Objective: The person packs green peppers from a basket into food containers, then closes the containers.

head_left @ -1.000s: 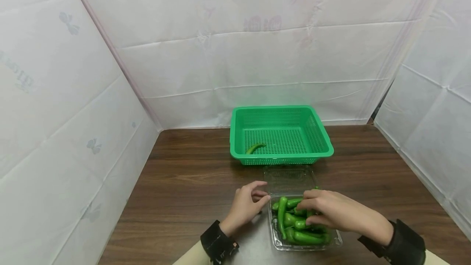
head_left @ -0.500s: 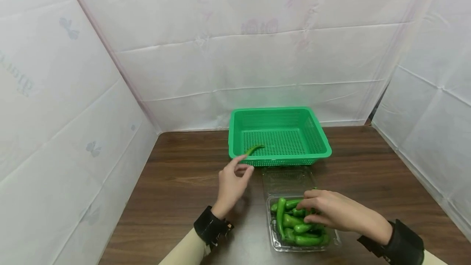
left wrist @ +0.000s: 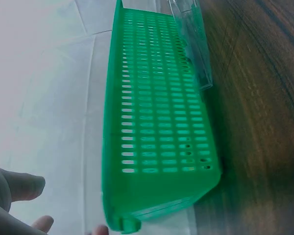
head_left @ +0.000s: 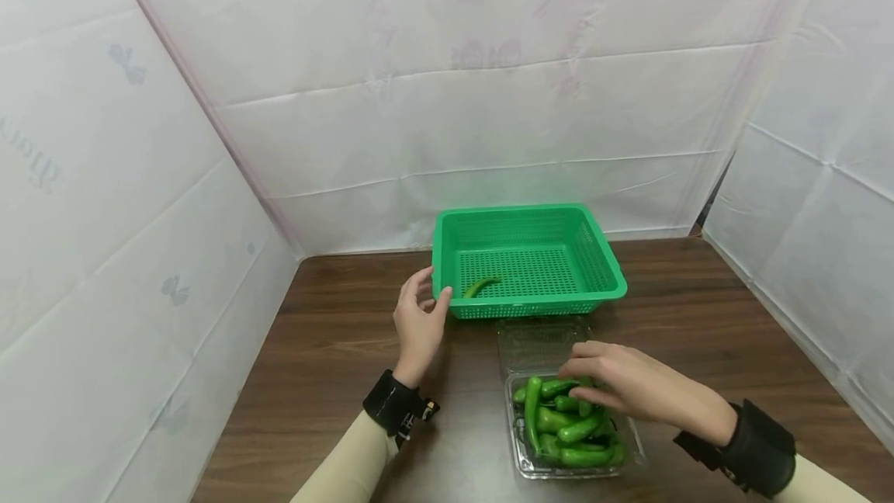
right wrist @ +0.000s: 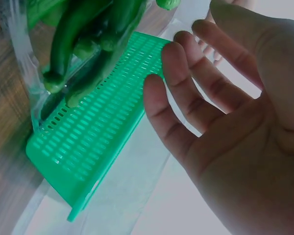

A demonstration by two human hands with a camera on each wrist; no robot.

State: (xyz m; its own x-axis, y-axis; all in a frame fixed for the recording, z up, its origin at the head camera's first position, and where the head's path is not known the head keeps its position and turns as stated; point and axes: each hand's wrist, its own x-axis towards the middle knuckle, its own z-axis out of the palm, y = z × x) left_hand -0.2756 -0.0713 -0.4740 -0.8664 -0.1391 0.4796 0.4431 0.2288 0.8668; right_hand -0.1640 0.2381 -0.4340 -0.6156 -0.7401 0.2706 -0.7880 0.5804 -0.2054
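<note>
1. Head cam: the left hand point(head_left: 417, 320) was up at the near-left corner of the basket point(head_left: 527, 303), thumb tip touching the rim, the other fingers loosely curved just beside it and holding nothing. One pepper point(head_left: 480, 286) lay inside the basket, just past that thumb. The right hand point(head_left: 626, 388) hovered over the tray point(head_left: 632, 458) of peppers point(head_left: 567, 431) on the table point(head_left: 335, 363), fingers bent down with the tips among the top ones; couldn't really tell if it had hold of one. The tray's clear lid point(head_left: 543, 341) lay open between the fingertips and the basket.

2. Left wrist cam: only a few fingertips point(left wrist: 23, 186) showed at the bottom-left, spread and empty, right next to the basket's point(left wrist: 157, 122) slotted wall. The clear lid point(left wrist: 195, 44) sat beyond the basket's far end.

3. Right wrist cam: the palm and fingers point(right wrist: 186, 93) were relaxed and gently curved, nothing pinched that I could see. The peppers point(right wrist: 83, 39) sat just past the fingertips, with the basket point(right wrist: 88, 142) behind them.
</note>
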